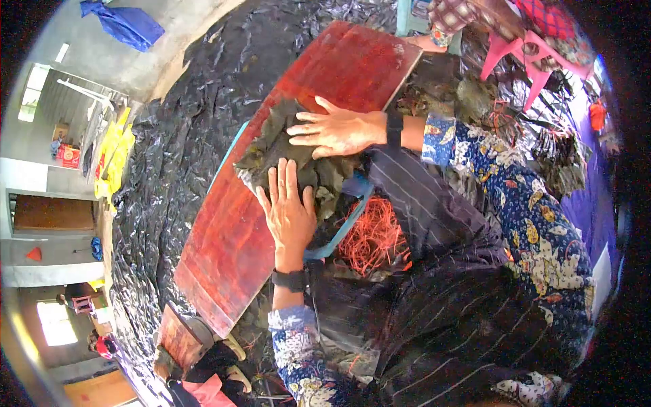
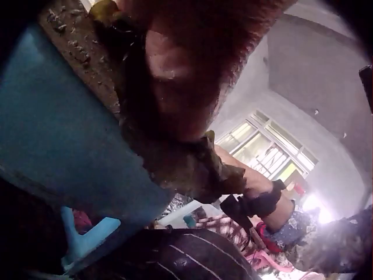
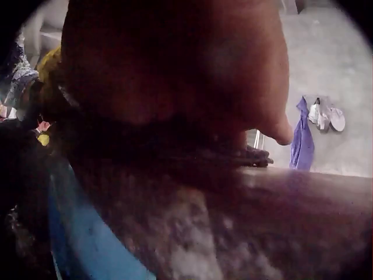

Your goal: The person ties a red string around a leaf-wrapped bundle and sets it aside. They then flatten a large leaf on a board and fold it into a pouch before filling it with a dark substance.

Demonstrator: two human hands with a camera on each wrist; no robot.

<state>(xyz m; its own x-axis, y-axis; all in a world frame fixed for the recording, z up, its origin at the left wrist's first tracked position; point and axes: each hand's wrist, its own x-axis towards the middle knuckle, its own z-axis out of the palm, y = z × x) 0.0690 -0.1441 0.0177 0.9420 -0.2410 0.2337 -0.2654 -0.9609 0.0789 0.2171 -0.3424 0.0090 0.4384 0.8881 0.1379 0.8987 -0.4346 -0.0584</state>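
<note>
A pile of broad, crumpled, dark brown-green leaves (image 1: 274, 132) lies across a red wooden board (image 1: 230, 251) in the head view. My left hand (image 1: 290, 214) rests on the near part of the pile, its fingers straight. Across the pile my right hand (image 1: 339, 130) lies palm down with fingers spread. The leaves also show under the left hand in the left wrist view, as a ragged dark edge (image 2: 192, 169). In the right wrist view the hand (image 3: 175, 70) is dark and close over the board (image 3: 280, 198). Both palms are hidden.
Reddish plastic strings (image 1: 376, 237) lie by my lap, beside a blue stool edge (image 1: 342, 227). Black sheeting (image 1: 163, 183) covers the floor beyond the board. A pink stool (image 1: 525, 57) and another person's foot (image 1: 427, 43) are at the upper right. A small wooden stool (image 1: 182, 336) stands lower left.
</note>
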